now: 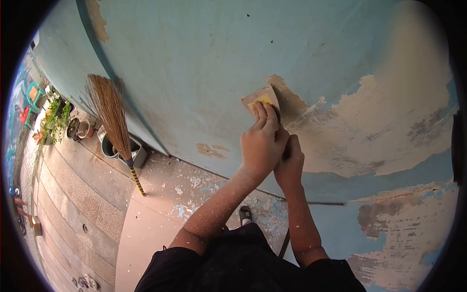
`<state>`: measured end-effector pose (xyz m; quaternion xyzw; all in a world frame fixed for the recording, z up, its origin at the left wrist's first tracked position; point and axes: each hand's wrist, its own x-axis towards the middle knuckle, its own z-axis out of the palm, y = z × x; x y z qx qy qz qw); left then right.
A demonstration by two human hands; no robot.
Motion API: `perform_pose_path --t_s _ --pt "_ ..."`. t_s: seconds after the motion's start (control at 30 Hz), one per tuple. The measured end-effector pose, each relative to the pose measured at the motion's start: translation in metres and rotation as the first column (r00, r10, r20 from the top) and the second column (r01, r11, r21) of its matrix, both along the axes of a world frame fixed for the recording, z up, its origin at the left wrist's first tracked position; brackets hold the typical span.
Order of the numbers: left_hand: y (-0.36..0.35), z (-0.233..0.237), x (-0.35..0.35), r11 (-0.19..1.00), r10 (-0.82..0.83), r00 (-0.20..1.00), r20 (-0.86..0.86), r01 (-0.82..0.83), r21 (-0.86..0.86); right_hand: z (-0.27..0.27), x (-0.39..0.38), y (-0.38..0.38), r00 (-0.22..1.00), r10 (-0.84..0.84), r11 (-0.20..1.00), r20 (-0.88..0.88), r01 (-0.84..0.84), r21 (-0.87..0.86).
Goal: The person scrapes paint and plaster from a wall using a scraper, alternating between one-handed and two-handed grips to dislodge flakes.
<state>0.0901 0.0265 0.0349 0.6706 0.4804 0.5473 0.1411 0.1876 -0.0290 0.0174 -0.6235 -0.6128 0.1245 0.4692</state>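
Observation:
A flat, wide-bladed scraper [249, 99] with a yellow patch lies against the blue painted wall [194, 92], at the edge of a bare, peeled area [287, 100]. My left hand [260, 146] presses its fingers on the blade's face, and its thumb side is turned toward the other hand. Just below and to the right, my right hand [291, 163] is closed around what appears to be the scraper's handle, mostly hidden by the left hand. White flecks dot both forearms.
A stick broom [109, 109] leans upside down on the wall at left, beside grey buckets [138, 155]. Paint chips [194, 182] litter the floor along the wall's base. Potted plants [56, 117] and a green chair [34, 92] stand farther left. Larger peeled patches [369, 131] spread rightward.

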Motion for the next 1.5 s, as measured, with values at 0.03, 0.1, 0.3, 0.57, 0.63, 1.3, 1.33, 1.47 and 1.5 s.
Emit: perform_pose_path --t_s 0.03,0.1,0.3,0.57,0.63,1.3,1.33,1.47,1.5 --pt "0.002 -0.001 0.002 1.000 0.014 0.999 -0.031 -0.014 -0.012 0.000 0.000 0.002 0.999 0.002 1.000 -0.035 -0.002 -0.012" --pt "-0.004 -0.001 0.013 0.996 0.032 0.996 -0.078 -0.025 0.083 -0.002 0.014 -0.007 0.999 0.001 1.000 -0.033 -0.002 -0.010" --pt "-0.012 -0.003 0.054 0.999 0.016 0.985 -0.173 -0.010 0.030 0.007 0.045 -0.015 0.985 -0.053 0.996 -0.162 0.041 -0.078" --pt "-0.030 -0.007 0.077 0.993 0.099 0.989 -0.109 -0.092 0.073 0.003 0.070 -0.029 0.964 0.050 0.991 -0.259 -0.081 -0.111" --pt "-0.013 0.013 0.048 0.991 0.107 0.993 -0.039 -0.110 -0.078 0.011 0.055 -0.005 0.978 0.134 0.980 -0.163 -0.155 -0.126" --pt "0.008 0.009 0.008 0.988 0.142 0.983 -0.115 -0.147 -0.039 0.003 0.011 0.016 0.893 0.210 0.969 -0.398 -0.243 -0.033" --pt "0.016 0.029 -0.014 0.976 0.093 0.995 -0.040 -0.099 -0.195 0.015 -0.004 0.032 0.914 0.284 0.952 -0.289 -0.305 -0.032" --pt "-0.004 -0.018 0.009 0.994 0.111 0.991 -0.071 -0.110 0.021 -0.014 0.013 0.001 0.898 0.138 0.973 -0.419 -0.202 -0.112" --pt "-0.012 -0.020 0.013 0.997 0.076 0.994 -0.084 -0.074 0.028 -0.017 0.011 0.000 0.899 0.145 0.972 -0.414 -0.207 -0.108"
